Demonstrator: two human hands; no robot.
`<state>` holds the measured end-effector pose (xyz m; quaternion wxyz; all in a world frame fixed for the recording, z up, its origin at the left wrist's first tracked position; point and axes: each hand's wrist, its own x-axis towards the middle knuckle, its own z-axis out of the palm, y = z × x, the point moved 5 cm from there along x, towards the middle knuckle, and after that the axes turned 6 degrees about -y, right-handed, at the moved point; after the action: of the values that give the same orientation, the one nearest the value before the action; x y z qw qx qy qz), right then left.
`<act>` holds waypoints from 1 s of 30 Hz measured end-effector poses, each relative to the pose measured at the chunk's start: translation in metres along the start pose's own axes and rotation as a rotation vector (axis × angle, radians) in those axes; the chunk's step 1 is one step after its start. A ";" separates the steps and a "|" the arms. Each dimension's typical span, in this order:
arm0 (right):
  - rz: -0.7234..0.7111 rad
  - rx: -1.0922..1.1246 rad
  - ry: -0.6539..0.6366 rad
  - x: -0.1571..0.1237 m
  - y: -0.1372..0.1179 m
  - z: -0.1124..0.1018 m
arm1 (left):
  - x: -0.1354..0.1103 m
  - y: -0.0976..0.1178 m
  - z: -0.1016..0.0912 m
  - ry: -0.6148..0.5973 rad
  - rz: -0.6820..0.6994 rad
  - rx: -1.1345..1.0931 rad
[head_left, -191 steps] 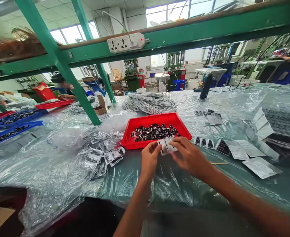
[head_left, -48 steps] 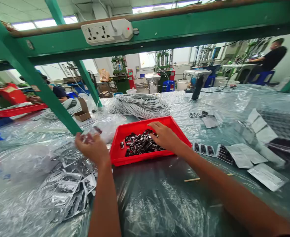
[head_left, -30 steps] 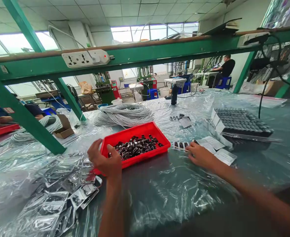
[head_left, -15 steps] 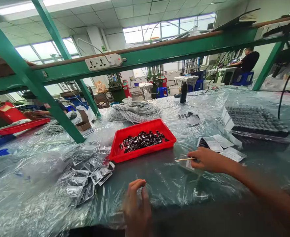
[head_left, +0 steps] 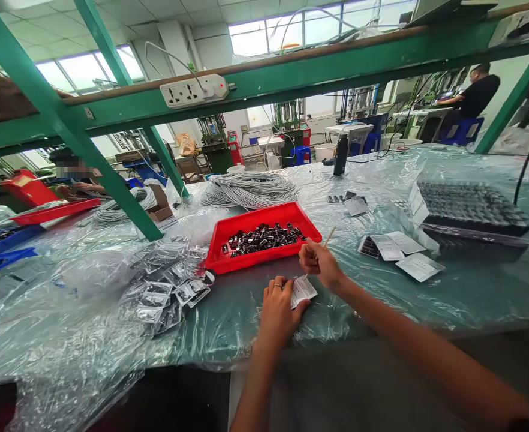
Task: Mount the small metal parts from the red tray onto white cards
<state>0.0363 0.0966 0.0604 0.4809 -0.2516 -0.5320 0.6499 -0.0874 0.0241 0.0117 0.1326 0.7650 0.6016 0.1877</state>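
Observation:
My left hand (head_left: 279, 306) rests on the plastic-covered bench, thumb and fingers bracing a small white printed card (head_left: 304, 291) flat against it. My right hand (head_left: 320, 264) is closed around a thin wooden stick (head_left: 331, 236), which slants up and out past the fist. The lower end of the stick comes down at the card's upper edge; its tip is too small to make out. Just beyond both hands stands a red tray (head_left: 264, 262) with many small shiny dark parts (head_left: 264, 240) in it.
Silvery packets (head_left: 170, 294) are heaped left of the tray. White cards (head_left: 420, 267) lie to the right, before a stack of dark parts (head_left: 475, 207). Behind are coiled grey cable (head_left: 251, 191) and a black bottle (head_left: 340, 155). A green frame (head_left: 111, 186) crosses the bench; people sit farther off.
My right hand has moved left with the stick, now turned upward. My left hand has come forward and right onto the card, which now lies between both hands. The view has shifted slightly.

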 end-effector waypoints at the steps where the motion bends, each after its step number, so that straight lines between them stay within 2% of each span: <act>1: -0.002 0.024 0.014 0.005 0.007 0.003 | 0.002 0.001 0.001 0.001 -0.005 0.008; 5: -0.018 0.081 0.105 0.019 0.026 0.006 | 0.001 -0.001 0.004 0.021 -0.003 -0.018; 9: -0.044 0.072 0.151 0.023 0.035 0.010 | 0.000 -0.002 0.006 0.030 0.019 -0.055; 12: -0.030 0.036 0.119 0.018 0.038 0.014 | 0.001 -0.001 0.004 0.035 0.006 -0.058; 16: 0.089 0.064 0.025 -0.007 0.038 0.012 | 0.001 -0.001 0.006 0.034 -0.053 -0.041; 20: 0.109 0.073 -0.045 -0.028 0.024 0.006 | -0.001 0.000 0.008 0.054 -0.039 -0.018; 25: 0.000 0.206 0.022 -0.009 0.011 0.010 | -0.005 -0.004 -0.003 0.074 -0.026 0.022; 30: 0.003 0.169 0.085 0.011 0.033 0.023 | -0.008 -0.009 -0.008 0.008 -0.078 -0.001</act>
<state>0.0008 0.0967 0.0389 0.5215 -0.2381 -0.4541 0.6820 -0.1002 0.0187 0.0146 0.1380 0.7401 0.6315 0.1856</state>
